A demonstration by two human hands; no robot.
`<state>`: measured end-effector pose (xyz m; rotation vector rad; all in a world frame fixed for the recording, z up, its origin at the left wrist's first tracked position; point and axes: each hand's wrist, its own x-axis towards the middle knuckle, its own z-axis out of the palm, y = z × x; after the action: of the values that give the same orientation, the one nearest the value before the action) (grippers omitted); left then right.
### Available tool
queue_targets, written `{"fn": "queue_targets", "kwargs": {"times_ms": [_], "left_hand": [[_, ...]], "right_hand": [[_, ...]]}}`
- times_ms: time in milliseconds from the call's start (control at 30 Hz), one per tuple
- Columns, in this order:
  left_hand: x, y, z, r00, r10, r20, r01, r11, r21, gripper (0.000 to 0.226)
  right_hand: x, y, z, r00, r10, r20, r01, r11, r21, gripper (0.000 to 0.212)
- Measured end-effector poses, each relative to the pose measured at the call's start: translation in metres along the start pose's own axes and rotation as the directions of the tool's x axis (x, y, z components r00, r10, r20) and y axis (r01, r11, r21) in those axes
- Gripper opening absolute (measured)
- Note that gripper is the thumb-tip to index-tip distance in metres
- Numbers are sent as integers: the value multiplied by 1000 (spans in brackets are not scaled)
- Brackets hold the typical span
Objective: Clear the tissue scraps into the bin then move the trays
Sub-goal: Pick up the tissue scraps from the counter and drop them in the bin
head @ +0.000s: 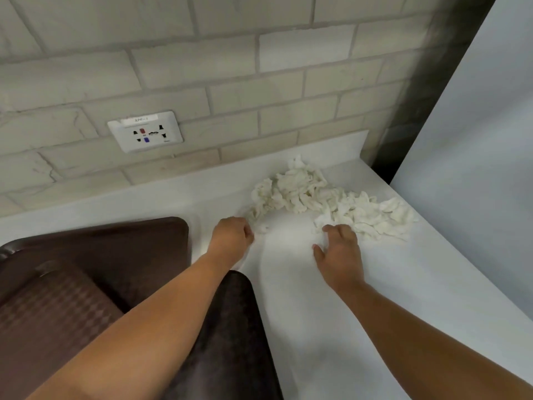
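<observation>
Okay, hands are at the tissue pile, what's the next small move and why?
Probably draw both hands together to bunch the tissue scraps into one clump: they lie spread across the white counter, with the left hand at the pile's left end and the right hand on its near edge.

Small blurred label (141, 120), roughly "BPP-1", atop white wall socket plate (145, 131).
</observation>
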<state>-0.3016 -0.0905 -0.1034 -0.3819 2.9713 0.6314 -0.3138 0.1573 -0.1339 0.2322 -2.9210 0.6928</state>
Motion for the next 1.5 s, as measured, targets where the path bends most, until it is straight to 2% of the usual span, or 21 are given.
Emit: {"fn": "queue_targets", "kwargs": {"times_ms": [33, 100, 267, 333, 400, 467, 533, 633, 800, 867, 1000, 1167, 1233, 1333, 1433, 1500], "left_hand": [[0, 0, 2, 1000, 11, 3, -11, 998, -66, 8], [-1, 0, 2, 999, 37, 8, -36, 986, -163, 12], [-2, 6, -5, 998, -5, -70, -16, 953, -301, 21], [-2, 7, -7, 998, -48, -44, 31, 943, -331, 25], [-3, 9, -10, 996, -87, -24, 75, 947, -313, 29], [-7, 11, -12, 993, -114, -4, 105, 931, -349, 32], [-12, 16, -15, 994, -110, 25, 112, 924, -367, 46], [-21, 24, -16, 996, -78, 45, 89, 934, -346, 53], [-36, 41, -17, 997, -58, 48, 73, 909, -411, 38], [-43, 50, -19, 996, -53, 65, 76, 904, -421, 31], [-54, 67, -22, 995, -33, 95, 76, 868, -491, 21], [-65, 91, -24, 998, 19, 56, 15, 833, -553, 29], [-68, 101, -23, 999, 27, 26, -7, 823, -568, 35], [-76, 121, -20, 998, 56, -32, -64, 832, -551, 37], [-86, 138, -17, 998, 51, -32, -60, 838, -543, 37], [-92, 146, -13, 999, 49, -12, -48, 841, -539, 38]], "right_hand": [[5, 0, 0, 999, 22, -27, -22, 1000, 18, 52], [15, 0, -2, 997, 60, -50, -57, 997, 52, 60], [42, -7, -7, 994, 108, 15, -108, 994, 27, 62], [49, -9, -7, 993, 116, 14, -116, 993, 10, 55], [54, -10, -3, 993, 119, -9, -118, 992, 38, 40], [56, -10, -1, 993, 117, -32, -113, 988, 105, 22], [55, -13, -3, 994, 95, -53, -83, 977, 196, 21], [48, -21, -16, 994, 100, -45, -76, 925, 372, 22], [36, -33, -50, 985, 172, 5, -143, 799, 584, 38], [33, -34, -67, 984, 175, 34, -157, 762, 628, 37], [33, -27, -97, 990, 137, 35, -123, 718, 685, 10], [29, -13, -136, 988, 150, 47, -130, 612, 780, 29], [24, -5, -148, 987, 157, 22, -122, 660, 741, 30], [10, 18, -161, 994, 113, 1, -91, 797, 598, 41], [-10, 49, -163, 984, 51, 173, -124, 889, 440, 50], [-23, 73, -157, 946, 34, 322, -109, 970, 217, 56]]}}
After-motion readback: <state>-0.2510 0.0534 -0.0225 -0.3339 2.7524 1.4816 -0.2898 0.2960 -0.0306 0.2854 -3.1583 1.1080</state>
